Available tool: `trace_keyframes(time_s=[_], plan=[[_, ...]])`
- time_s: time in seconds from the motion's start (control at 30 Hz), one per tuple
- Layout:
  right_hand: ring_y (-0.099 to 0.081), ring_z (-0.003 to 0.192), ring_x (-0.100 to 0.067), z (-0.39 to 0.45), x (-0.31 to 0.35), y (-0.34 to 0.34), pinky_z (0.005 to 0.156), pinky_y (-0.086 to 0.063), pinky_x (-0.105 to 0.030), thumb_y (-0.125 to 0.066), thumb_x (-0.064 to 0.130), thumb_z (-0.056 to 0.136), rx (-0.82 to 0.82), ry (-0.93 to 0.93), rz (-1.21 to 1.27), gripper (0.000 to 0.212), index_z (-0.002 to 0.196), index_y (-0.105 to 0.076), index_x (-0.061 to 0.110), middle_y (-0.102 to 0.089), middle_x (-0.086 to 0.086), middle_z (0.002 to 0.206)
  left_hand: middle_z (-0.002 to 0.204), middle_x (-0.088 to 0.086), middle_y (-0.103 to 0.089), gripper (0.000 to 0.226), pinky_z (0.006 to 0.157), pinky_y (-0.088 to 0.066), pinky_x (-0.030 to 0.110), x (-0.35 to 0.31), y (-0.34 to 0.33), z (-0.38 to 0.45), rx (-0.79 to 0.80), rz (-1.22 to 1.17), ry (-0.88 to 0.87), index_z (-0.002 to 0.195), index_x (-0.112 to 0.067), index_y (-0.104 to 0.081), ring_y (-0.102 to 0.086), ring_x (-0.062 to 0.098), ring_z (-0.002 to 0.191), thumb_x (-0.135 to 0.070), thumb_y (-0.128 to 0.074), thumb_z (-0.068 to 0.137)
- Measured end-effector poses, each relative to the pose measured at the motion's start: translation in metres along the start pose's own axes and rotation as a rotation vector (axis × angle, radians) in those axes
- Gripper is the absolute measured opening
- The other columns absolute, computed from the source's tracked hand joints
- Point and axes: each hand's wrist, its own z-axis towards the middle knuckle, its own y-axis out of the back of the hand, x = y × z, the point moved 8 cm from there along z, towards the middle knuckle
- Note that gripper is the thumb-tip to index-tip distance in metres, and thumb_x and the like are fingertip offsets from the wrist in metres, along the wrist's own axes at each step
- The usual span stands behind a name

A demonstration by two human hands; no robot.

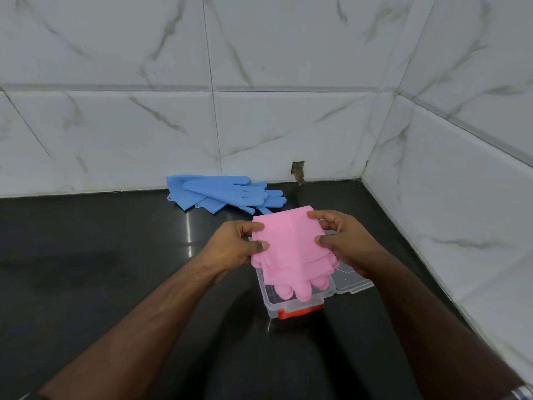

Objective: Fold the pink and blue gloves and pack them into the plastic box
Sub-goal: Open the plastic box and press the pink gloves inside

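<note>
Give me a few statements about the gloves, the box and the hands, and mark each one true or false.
1. Both hands hold the pink gloves. True: the left hand grips one edge and the right hand the other.
2. The blue gloves are already in the box. False: they lie on the counter by the wall.
3. The pink gloves are over the open box. True.
4. The box has a blue latch. False: the latch is orange-red.
5. The lid is shut. False: it lies open to the right.
</note>
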Motion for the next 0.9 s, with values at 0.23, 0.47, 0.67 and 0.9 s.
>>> trace_keyframes(time_s=[0.23, 0.47, 0.67, 0.9], plan=[[-0.059, 0.101, -0.014, 0.018, -0.009, -0.004, 0.068, -0.051, -0.024, -0.065, 0.011, 0.088, -0.062, -0.014, -0.265, 0.046, 0.128, -0.050, 0.028, -0.058, 0.004, 0.123, 0.122, 0.001, -0.065, 0.050, 0.093, -0.057, 0.041, 0.007, -0.005, 0.014, -0.048, 0.293, 0.026, 0.131, -0.011, -0.060, -0.067, 0.018, 0.103, -0.013, -0.077, 0.084], [-0.060, 0.098, -0.008, 0.021, -0.008, -0.007, 0.080, -0.047, -0.022, -0.067, 0.013, 0.086, -0.130, 0.043, -0.476, 0.037, 0.122, -0.062, 0.021, -0.067, 0.003, 0.118, 0.129, 0.000, -0.062, 0.053, 0.100, -0.051, 0.039, 0.002, -0.007, 0.015, -0.082, 0.531, 0.008, 0.135, -0.017, -0.059, -0.062, 0.016, 0.109, -0.021, -0.075, 0.085], [-0.064, 0.103, -0.010, 0.022, -0.002, -0.014, 0.088, -0.048, -0.022, -0.067, 0.014, 0.087, -0.118, 0.072, -0.635, 0.040, 0.127, -0.063, 0.022, -0.067, 0.004, 0.124, 0.137, 0.001, -0.058, 0.056, 0.088, -0.042, 0.022, -0.004, -0.018, 0.014, -0.070, 0.757, -0.016, 0.143, -0.021, -0.051, -0.059, 0.012, 0.109, -0.026, -0.070, 0.091], [-0.062, 0.113, -0.017, 0.025, 0.003, -0.036, 0.099, -0.050, -0.031, -0.064, 0.013, 0.091, -0.036, 0.100, -0.841, 0.043, 0.133, -0.059, 0.022, -0.062, -0.001, 0.131, 0.133, 0.006, -0.061, 0.052, 0.092, -0.048, 0.028, -0.005, -0.029, 0.017, -0.038, 0.961, -0.027, 0.142, -0.015, -0.051, -0.061, 0.019, 0.115, -0.025, -0.065, 0.093]])
